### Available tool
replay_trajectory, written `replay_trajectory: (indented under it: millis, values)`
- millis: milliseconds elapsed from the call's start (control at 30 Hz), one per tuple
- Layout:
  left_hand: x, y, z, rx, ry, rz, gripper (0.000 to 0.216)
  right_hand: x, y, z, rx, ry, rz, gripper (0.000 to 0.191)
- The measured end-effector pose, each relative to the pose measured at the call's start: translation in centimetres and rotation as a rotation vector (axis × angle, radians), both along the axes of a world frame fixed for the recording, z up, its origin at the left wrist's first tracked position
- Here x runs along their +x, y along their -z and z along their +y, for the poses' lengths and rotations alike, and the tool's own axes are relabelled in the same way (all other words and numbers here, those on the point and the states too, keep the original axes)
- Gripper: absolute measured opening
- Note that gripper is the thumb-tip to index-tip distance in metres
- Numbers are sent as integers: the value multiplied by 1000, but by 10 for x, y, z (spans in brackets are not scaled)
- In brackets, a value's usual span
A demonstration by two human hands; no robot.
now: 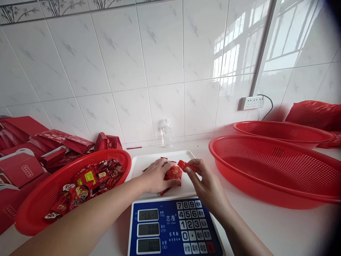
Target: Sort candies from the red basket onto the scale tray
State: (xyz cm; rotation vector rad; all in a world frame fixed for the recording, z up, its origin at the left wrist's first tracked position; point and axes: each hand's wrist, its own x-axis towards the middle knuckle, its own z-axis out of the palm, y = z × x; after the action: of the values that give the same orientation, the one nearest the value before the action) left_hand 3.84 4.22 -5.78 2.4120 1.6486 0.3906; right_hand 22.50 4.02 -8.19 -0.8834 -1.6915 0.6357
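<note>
My left hand (156, 176) rests on the white tray (141, 161) of a blue-faced electronic scale (173, 227), its fingers closed over a small pile of red snack packets (173, 173). My right hand (204, 179) hovers just right of the pile and pinches one red packet (184, 165) between thumb and fingers. A few more red packets peek out from under the left hand. At the left stands a red mesh basket (37, 206) with several wrapped snacks in it.
Two large red mesh baskets, one (277, 170) and another (285, 131), stand on the right of the white counter. Flat red gift boxes (29, 149) are heaped at the far left. A clear bottle (167, 133) stands against the tiled wall. A power strip (252, 102) hangs on the wall.
</note>
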Motion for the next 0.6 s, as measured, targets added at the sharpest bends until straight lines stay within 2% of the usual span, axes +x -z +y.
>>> replay_trajectory:
  millis: [100,200,300,433,600]
  values:
    - [-4,-3,0,-9,51,-71,63,0,0,0,-2,-12,5,26]
    - [-14,-9,4,50,72,-198,55,1,0,0,8,-12,12,25]
    - [-26,-11,8,68,-19,-271,55,1,0,1,17,-9,18,25]
    - [-34,-6,13,-35,-93,-263,63,1,0,1,13,-13,18,25]
    - [-25,0,17,-36,15,-276,56,0,0,1,17,-13,15,25]
